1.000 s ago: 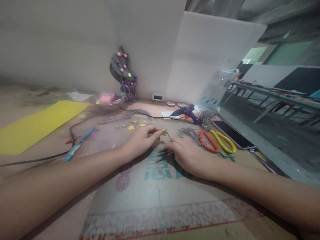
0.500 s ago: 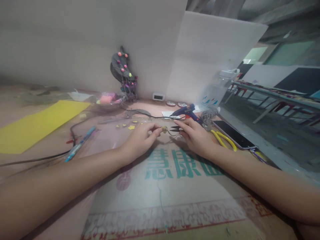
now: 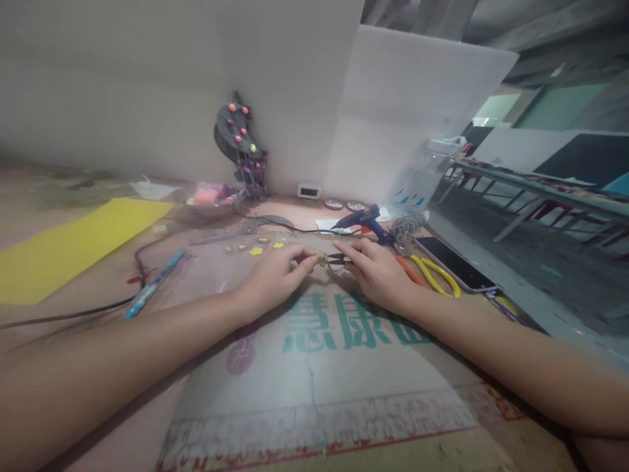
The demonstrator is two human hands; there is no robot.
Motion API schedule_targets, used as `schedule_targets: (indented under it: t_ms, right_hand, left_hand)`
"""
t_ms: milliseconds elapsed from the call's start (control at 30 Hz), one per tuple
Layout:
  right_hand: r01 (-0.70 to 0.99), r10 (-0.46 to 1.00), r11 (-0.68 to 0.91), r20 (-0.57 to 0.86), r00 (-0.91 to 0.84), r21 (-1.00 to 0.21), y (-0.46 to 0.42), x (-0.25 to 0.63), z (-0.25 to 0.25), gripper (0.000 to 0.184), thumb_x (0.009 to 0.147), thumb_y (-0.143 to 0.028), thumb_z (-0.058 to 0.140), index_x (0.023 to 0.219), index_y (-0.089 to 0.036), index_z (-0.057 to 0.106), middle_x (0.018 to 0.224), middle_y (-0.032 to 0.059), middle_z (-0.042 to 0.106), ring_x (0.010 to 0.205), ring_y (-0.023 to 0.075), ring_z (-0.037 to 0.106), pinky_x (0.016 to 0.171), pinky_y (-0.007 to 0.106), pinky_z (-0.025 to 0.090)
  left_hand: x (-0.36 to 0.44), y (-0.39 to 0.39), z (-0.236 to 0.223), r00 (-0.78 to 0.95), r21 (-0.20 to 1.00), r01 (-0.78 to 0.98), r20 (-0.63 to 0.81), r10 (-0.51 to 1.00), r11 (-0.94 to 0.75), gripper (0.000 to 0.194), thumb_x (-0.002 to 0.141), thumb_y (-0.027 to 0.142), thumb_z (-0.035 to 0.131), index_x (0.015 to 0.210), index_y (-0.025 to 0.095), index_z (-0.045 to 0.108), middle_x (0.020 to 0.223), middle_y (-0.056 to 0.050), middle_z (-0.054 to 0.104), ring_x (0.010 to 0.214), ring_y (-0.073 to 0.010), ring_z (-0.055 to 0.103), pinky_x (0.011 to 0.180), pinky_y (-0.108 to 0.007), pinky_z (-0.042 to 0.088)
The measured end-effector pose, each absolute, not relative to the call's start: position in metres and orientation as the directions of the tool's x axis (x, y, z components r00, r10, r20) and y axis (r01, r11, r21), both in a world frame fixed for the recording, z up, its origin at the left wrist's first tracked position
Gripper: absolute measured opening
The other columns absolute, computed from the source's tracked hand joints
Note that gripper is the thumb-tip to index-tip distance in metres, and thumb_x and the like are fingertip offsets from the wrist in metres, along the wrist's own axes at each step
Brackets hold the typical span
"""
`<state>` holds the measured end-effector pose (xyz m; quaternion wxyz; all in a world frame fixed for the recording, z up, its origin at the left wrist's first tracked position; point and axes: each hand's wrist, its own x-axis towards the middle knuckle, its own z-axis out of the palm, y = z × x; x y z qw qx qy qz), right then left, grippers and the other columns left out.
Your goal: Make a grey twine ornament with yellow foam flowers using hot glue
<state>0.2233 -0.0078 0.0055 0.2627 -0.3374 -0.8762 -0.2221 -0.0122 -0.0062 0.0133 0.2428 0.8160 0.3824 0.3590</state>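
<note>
Nearest, well in front of the glue gun (image 3: 361, 219), is a printed board (image 3: 309, 387) w/ green lettering and a red border, lying on the worktop (image 3: 113, 419). Hands are at its far side: L hand (image 3: 282, 275), in front and to the left of the gun, has thumb & fingertips closed on a small yellow piece (image 3: 322, 259). R hand (image 3: 382, 270), just in front of the gun, has fingers curled round dark-bladed snips (image 3: 337, 257), tips at the piece; can't tell if they're touching or cutting. Thin grey cord (image 3: 337, 268) runs b/w the two.

Progress, my read: one pc in work, prob. mid-step; cord end looks untrimmed, tho it's too small to be sure. Yellow flowers (image 3: 256, 251) plus smaller bits lie loose left of the gun, w/ no cord visible on them, so prob. left to do. Grey yarn (image 3: 407, 228) sits just right of the gun. Farthest, behind-left of it, a grey crescent (image 3: 228, 134) w/ coloured beads & hanging strands looks assembled, approx. complete.
</note>
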Motion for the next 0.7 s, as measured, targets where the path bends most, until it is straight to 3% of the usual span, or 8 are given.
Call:
schedule_targets:
  t_ms: [333, 700]
  right_hand:
    - [0.661, 0.44, 0.703, 0.57, -0.694, 0.262, -0.0057, 0.2246, 0.0022, 0.044, 0.094, -0.014, 0.044, 0.137, -0.015, 0.039, 0.087, 0.0072, 0.059, 0.074, 0.0185, 0.051, 0.062, 0.03, 0.042]
    - [0.63, 0.392, 0.717, 0.575, -0.718, 0.298, -0.0062, 0.2241, 0.0036, 0.036, 0.093, -0.014, 0.045, 0.13, -0.014, 0.047, 0.082, 0.0059, 0.059, 0.07, 0.0175, 0.051, 0.059, 0.028, 0.04]
  left_hand:
    - [-0.0108, -0.0048, 0.0124, 0.496, 0.633, 0.47, 0.387, 0.778, -0.614, 0.025, 0.093, 0.032, 0.044, 0.079, 0.017, 0.058, 0.079, -0.001, 0.062, 0.076, -0.0169, 0.056, 0.068, -0.028, 0.039]
    - [-0.0114, -0.0068, 0.0147, 0.526, 0.633, 0.463, 0.368, 0.767, -0.621, 0.027, 0.094, 0.034, 0.042, 0.08, 0.017, 0.059, 0.08, -0.002, 0.065, 0.077, -0.0176, 0.058, 0.067, -0.028, 0.04]
